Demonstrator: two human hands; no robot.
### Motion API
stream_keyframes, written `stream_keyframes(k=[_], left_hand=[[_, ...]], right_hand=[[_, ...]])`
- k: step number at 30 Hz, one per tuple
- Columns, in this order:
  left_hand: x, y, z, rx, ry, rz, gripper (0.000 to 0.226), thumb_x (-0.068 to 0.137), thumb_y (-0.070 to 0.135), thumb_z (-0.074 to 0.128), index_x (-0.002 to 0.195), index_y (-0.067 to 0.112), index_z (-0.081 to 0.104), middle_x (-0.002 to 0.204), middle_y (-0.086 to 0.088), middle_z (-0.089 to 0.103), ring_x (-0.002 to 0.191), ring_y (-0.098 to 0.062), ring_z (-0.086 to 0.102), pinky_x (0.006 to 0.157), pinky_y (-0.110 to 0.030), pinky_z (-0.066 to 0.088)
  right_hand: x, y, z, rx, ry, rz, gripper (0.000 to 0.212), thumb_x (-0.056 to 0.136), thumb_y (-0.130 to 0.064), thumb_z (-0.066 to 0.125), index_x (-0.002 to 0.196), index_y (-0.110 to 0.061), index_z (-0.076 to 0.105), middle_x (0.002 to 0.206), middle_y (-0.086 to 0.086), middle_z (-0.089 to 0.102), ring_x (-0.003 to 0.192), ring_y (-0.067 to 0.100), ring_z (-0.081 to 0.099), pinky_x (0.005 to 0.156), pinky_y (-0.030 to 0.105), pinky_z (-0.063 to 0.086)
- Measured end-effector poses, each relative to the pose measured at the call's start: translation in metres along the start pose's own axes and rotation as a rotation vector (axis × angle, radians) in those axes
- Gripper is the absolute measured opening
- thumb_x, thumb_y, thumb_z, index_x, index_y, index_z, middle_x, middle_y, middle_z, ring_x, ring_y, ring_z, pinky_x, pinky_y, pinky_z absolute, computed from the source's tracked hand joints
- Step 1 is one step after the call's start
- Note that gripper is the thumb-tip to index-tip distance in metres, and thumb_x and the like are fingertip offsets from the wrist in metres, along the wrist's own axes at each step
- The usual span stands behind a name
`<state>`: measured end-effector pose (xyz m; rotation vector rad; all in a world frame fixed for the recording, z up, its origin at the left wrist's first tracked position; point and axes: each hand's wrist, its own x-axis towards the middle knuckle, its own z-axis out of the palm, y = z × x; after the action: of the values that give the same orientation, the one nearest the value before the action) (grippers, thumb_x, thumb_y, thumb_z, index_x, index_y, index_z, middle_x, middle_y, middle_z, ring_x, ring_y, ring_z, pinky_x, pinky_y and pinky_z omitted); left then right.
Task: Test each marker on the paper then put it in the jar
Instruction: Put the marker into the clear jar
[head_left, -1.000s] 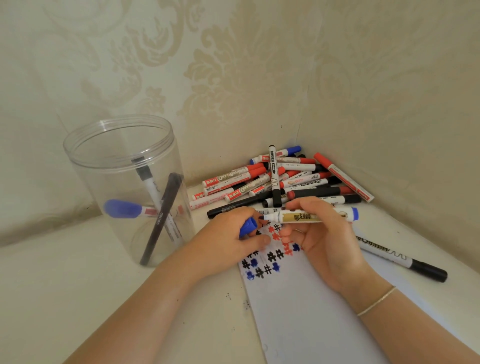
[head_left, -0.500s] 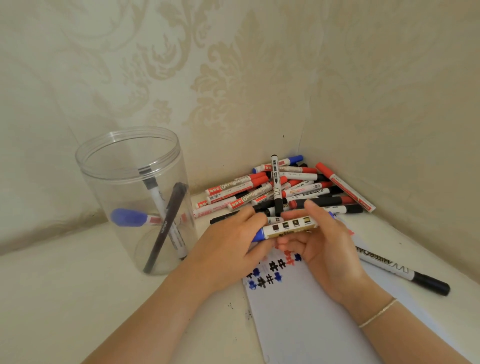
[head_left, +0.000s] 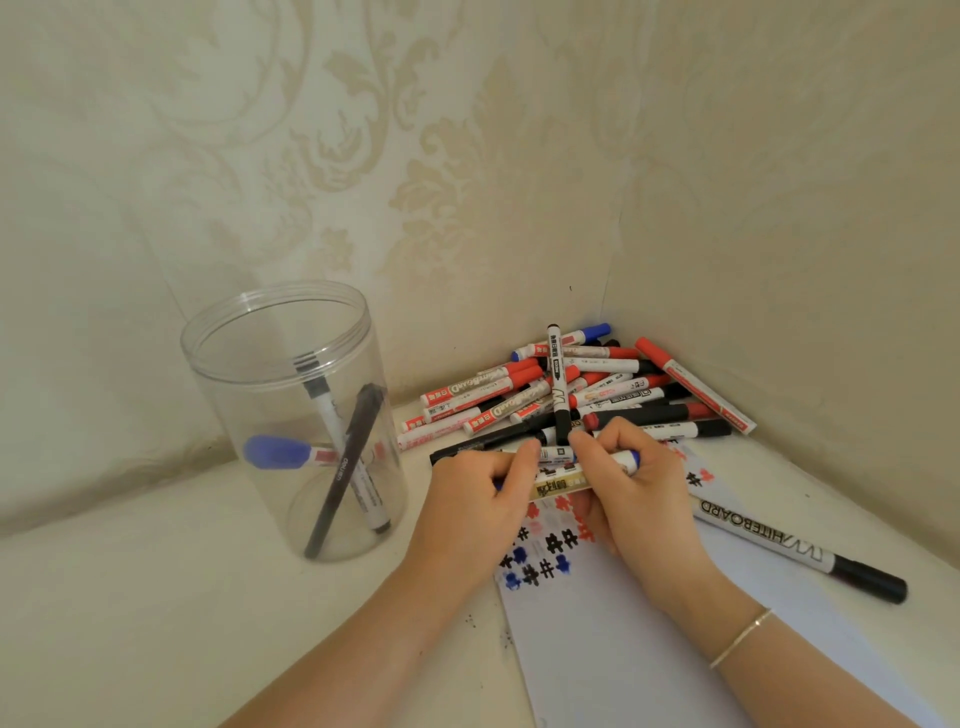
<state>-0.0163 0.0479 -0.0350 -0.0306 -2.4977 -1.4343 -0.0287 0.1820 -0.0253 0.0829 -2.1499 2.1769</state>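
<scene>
Markers are the matter here, and one of them, a white-barrelled marker (head_left: 558, 480) with a gold and black label and blue ends, lies level between both hands just above the far end of the paper (head_left: 639, 639). Its barrel is a smooth, round plastic tube. The left hand (head_left: 475, 506) has its fingers curled round the marker's left end, thumb tip on top of the barrel. The right hand (head_left: 634, 486) has its fingers curled round the right end, where a blue cap tip shows past the knuckles. Only the labelled middle of the barrel shows between the two thumbs.

The paper is a flat white sheet, its far part covered in small hash-like scribbles in red, black and blue; the hands hide some of these.

To the left stands the jar (head_left: 234, 410), a clear plastic cylinder with a ridged open rim. Inside it lean a slim black pen, a white marker with a black cap, and one with a blue cap lying crosswise.

Just beyond the hands, in the far corner, a heap of markers (head_left: 582, 389) lies criss-crossed, with red, black and blue caps and white or black barrels; one black-capped marker rests on top, pointing away. The heap touches the far fingertips or nearly so; which, I cannot tell.

On the right, a long whiteboard marker (head_left: 800, 545) with a black cap lies slantwise on the paper's right edge. A thin bracelet (head_left: 740, 638) circles the right wrist. Everything sits on a pale cream surface (head_left: 156, 597), walled by embossed floral wallpaper (head_left: 363, 156).
</scene>
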Motion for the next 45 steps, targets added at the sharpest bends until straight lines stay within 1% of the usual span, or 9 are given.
stream_keyframes(k=[11, 14, 17, 21, 28, 33, 40, 43, 45], left_hand=[[0.015, 0.116, -0.057, 0.192, 0.336, 0.439, 0.015, 0.088, 0.028, 0.065, 0.090, 0.020, 0.053, 0.075, 0.007, 0.060, 0.062, -0.008, 0.057, 0.060, -0.022, 0.048], [0.015, 0.154, -0.104, 0.290, 0.606, 0.699, 0.011, 0.092, 0.020, 0.059, 0.094, 0.012, 0.054, 0.074, 0.004, 0.056, 0.058, -0.009, 0.051, 0.057, -0.020, 0.043], [0.015, 0.172, -0.151, 0.397, 0.782, 0.702, 0.012, 0.094, 0.019, 0.049, 0.103, 0.012, 0.049, 0.070, 0.006, 0.046, 0.059, -0.006, 0.046, 0.057, -0.022, 0.032], [0.024, 0.162, -0.181, 0.538, 0.771, 0.563, 0.008, 0.095, 0.019, 0.044, 0.103, 0.016, 0.043, 0.065, 0.009, 0.041, 0.059, -0.011, 0.048, 0.054, -0.027, 0.025], [0.037, 0.132, -0.188, 0.803, 0.632, 0.489, 0.009, 0.097, 0.022, 0.038, 0.095, 0.014, 0.042, 0.073, 0.001, 0.051, 0.061, -0.029, 0.052, 0.059, -0.039, 0.043], [0.047, 0.109, -0.176, 0.955, 0.136, 0.147, 0.020, 0.097, 0.031, 0.043, 0.089, 0.017, 0.053, 0.076, -0.001, 0.058, 0.072, -0.025, 0.059, 0.065, -0.035, 0.047], [0.060, 0.090, -0.173, 0.856, -0.475, -0.255, 0.017, 0.086, 0.014, 0.054, 0.091, 0.015, 0.070, 0.090, 0.000, 0.071, 0.080, -0.020, 0.068, 0.079, -0.029, 0.053], [0.059, 0.097, -0.177, 0.909, -0.400, -0.201, 0.024, 0.090, 0.024, 0.049, 0.084, 0.015, 0.071, 0.089, -0.002, 0.070, 0.087, -0.022, 0.064, 0.083, -0.031, 0.050], [0.051, 0.109, -0.175, 0.916, -0.119, -0.057, 0.029, 0.093, 0.028, 0.046, 0.079, 0.015, 0.068, 0.081, -0.003, 0.068, 0.080, -0.024, 0.063, 0.078, -0.034, 0.051]], right_hand=[[0.051, -0.074, 0.019, 0.326, -0.057, 0.083, 0.036, 0.098, -0.036, 0.046, 0.074, -0.009, 0.052, 0.050, 0.005, 0.049, 0.033, 0.014, 0.032, 0.038, 0.022, 0.025], [0.070, -0.081, 0.031, -0.305, 0.006, -0.099, 0.044, 0.097, -0.051, 0.039, 0.096, -0.009, 0.052, 0.067, 0.005, 0.059, 0.050, 0.018, 0.050, 0.050, 0.027, 0.038], [0.087, -0.056, 0.031, -1.094, -0.007, -0.251, 0.037, 0.096, -0.038, 0.046, 0.119, -0.012, 0.035, 0.102, 0.008, 0.056, 0.075, 0.025, 0.055, 0.059, 0.032, 0.041], [0.092, -0.026, 0.039, -1.291, -0.064, -0.127, 0.051, 0.092, -0.016, 0.048, 0.134, -0.009, 0.020, 0.099, 0.010, 0.062, 0.079, 0.024, 0.064, 0.061, 0.032, 0.049], [0.090, -0.059, 0.066, -0.372, -0.154, 0.064, 0.025, 0.087, -0.011, 0.061, 0.103, -0.007, 0.043, 0.081, 0.006, 0.053, 0.064, 0.014, 0.051, 0.050, 0.023, 0.040], [0.074, -0.080, 0.077, 0.091, -0.185, 0.220, 0.008, 0.083, -0.002, 0.057, 0.082, -0.005, 0.050, 0.065, 0.009, 0.049, 0.045, 0.014, 0.043, 0.046, 0.024, 0.041], [0.064, -0.074, 0.070, 0.169, -0.180, 0.277, 0.010, 0.083, -0.005, 0.061, 0.085, -0.006, 0.051, 0.067, 0.011, 0.053, 0.043, 0.015, 0.048, 0.040, 0.024, 0.042], [0.060, -0.070, 0.062, 0.142, -0.163, 0.260, 0.017, 0.084, -0.014, 0.067, 0.081, -0.007, 0.052, 0.056, 0.007, 0.053, 0.037, 0.015, 0.047, 0.037, 0.022, 0.039], [0.058, -0.071, 0.057, 0.130, -0.128, 0.246, 0.022, 0.085, -0.021, 0.068, 0.075, -0.008, 0.052, 0.052, 0.005, 0.053, 0.037, 0.014, 0.046, 0.040, 0.024, 0.040]])
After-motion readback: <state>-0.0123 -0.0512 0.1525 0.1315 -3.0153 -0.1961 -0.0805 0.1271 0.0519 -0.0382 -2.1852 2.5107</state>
